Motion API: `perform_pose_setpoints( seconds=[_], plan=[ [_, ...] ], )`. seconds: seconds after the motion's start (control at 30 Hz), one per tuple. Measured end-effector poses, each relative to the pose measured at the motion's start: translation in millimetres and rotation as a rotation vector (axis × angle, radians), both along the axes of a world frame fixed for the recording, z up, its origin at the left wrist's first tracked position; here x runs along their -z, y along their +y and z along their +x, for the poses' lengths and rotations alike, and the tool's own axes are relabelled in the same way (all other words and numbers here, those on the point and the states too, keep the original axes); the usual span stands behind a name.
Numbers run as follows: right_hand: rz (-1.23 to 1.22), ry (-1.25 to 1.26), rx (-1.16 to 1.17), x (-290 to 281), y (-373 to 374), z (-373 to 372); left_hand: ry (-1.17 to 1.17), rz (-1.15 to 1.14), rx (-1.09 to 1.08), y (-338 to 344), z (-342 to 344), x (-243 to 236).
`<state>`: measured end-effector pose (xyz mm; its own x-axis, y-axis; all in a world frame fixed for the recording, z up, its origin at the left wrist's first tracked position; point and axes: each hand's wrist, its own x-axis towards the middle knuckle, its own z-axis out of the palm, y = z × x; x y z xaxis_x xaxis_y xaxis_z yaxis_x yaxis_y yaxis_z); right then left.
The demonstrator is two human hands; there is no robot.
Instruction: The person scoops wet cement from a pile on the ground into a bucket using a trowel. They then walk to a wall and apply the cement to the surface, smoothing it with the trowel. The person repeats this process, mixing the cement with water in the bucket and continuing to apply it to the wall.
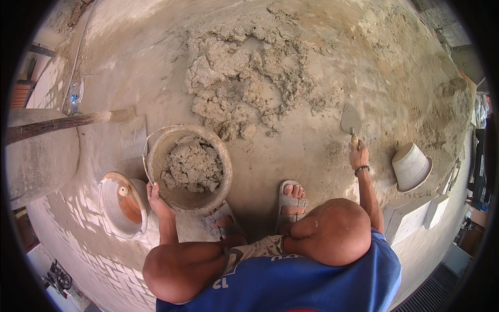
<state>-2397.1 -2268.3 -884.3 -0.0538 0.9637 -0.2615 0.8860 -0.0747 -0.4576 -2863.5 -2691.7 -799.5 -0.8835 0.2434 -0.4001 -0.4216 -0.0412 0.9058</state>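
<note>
My left hand (161, 206) grips the near left side of a round, mortar-crusted bucket (226, 167) at its rim. A lumpy grey mound of wet mortar (192, 164) fills much of the bucket, which stands on the ground before my left foot. Out to the right, my right hand (358, 155) is closed around the handle of a pointed trowel (351, 119). Its grey blade points away from me, low over the ground or on it; I cannot tell which. Beyond the bucket spreads a rough heap of wet mortar (223, 65), with a wet hollow in it.
A second bucket (108, 208) stands left of the first. A wooden-handled tool (57, 126) and a large grey container (44, 161) are farther left, near a plastic bottle (74, 97). At right are an upturned bucket (409, 165) and pale blocks (410, 217).
</note>
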Motion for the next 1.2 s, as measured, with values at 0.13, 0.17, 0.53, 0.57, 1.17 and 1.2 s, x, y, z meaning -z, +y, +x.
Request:
perform_pose_setpoints(
  seconds=[0.13, 0.17, 0.53, 0.57, 1.17, 1.2],
  plan=[
    [-0.031, 0.069, -0.066, 25.3, -10.0, -49.8, -0.006, -0.028, -0.005, -4.1, -0.9, 1.4],
    [0.062, 0.058, -0.192, 29.6, -7.6, -79.3, -0.01, -0.011, -0.006, -6.7, -2.4, 2.9],
    [-0.304, 0.467, -0.094, 40.9, -1.5, -227.5, 0.001, 0.024, 0.02, 1.8, -3.5, 1.8],
    [-0.266, 0.473, -0.129, 49.2, -5.8, -231.0, 0.008, 0.019, 0.005, -4.4, -2.9, 0.4],
    [0.178, 0.616, -1.024, -157.5, -117.7, -239.0, -0.021, 0.102, -0.036, -10.5, -4.3, 8.4],
    [0.234, 0.573, -1.138, -143.2, -130.0, -241.9, 0.024, 0.085, -0.054, -7.3, -4.1, 7.8]
  ],
)
